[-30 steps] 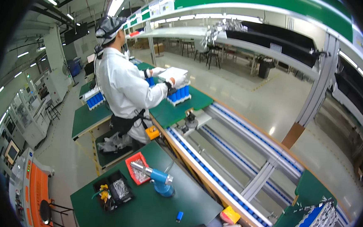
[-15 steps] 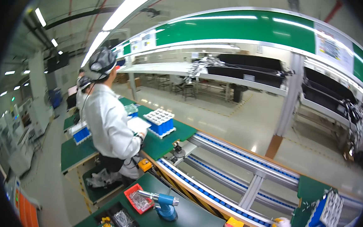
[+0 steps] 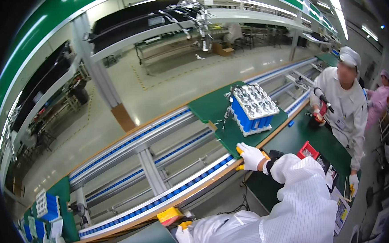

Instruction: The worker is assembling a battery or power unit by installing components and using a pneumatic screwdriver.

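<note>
Far left, a smaller blue-celled module point(image 3: 49, 206) is standing near the end of the roller conveyor point(image 3: 190, 182). Lower middle, a yellow-and-red block point(image 3: 170, 216) is sitting by the conveyor's near edge; the gloved left hand point(image 3: 185, 236) is hanging just beside it, fingers curling, cannot tell whether they are touching it. Further right, the gloved right hand point(image 3: 251, 157) is reaching the near edge of a green board point(image 3: 206, 108), yellow-tipped fingers spreading apart there; cannot tell whether they are pinching that edge. Behind that hand, apart from it, the battery module point(image 3: 253, 111) is standing upright on the board, blue cylinders packing between two white plates, silvery strips point(image 3: 227, 106) dangling off its left side. Judging by its bulk, it is probably running heavy and stiff as a block; the smooth cylinder sides are likely offering slick purchase, the strips easily bending or tearing. Best hold: both palms under opposite edges of the bottom plate, staying clear of strips and top face. Far right, a co-worker point(image 3: 344, 113) is holding a red-and-black power tool point(image 3: 318, 116).
</note>
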`<state>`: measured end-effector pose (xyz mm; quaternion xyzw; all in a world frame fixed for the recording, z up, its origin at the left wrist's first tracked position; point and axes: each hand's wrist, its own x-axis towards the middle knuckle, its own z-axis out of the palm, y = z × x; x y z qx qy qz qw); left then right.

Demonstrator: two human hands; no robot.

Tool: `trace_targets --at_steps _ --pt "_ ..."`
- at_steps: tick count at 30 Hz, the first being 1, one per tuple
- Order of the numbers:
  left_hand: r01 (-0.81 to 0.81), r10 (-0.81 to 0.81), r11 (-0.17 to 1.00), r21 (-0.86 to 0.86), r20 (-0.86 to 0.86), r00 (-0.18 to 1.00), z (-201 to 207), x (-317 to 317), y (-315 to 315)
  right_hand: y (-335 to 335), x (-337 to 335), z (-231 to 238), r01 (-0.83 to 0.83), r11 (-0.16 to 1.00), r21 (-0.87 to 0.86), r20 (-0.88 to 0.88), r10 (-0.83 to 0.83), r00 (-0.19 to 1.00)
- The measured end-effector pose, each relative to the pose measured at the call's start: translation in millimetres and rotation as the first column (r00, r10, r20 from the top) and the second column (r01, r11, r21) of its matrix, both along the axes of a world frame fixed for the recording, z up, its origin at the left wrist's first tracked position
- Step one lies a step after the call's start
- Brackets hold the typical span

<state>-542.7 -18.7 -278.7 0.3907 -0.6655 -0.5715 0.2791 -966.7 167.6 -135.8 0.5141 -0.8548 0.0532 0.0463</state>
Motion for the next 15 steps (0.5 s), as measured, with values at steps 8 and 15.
trace_targets --at_steps 8,15 --pt "-0.084 0.077 0.983 0.165 0.051 0.996 7.6 -17.2 8.8 12.3 -36.0 4.1 0.071 0.996 0.047 0.050 -0.073 0.996" --pt "-0.056 0.037 0.990 0.128 0.143 0.989 4.4 -26.2 1.6 13.4 -49.9 -9.1 0.081 0.996 0.045 0.105 -0.085 0.991"
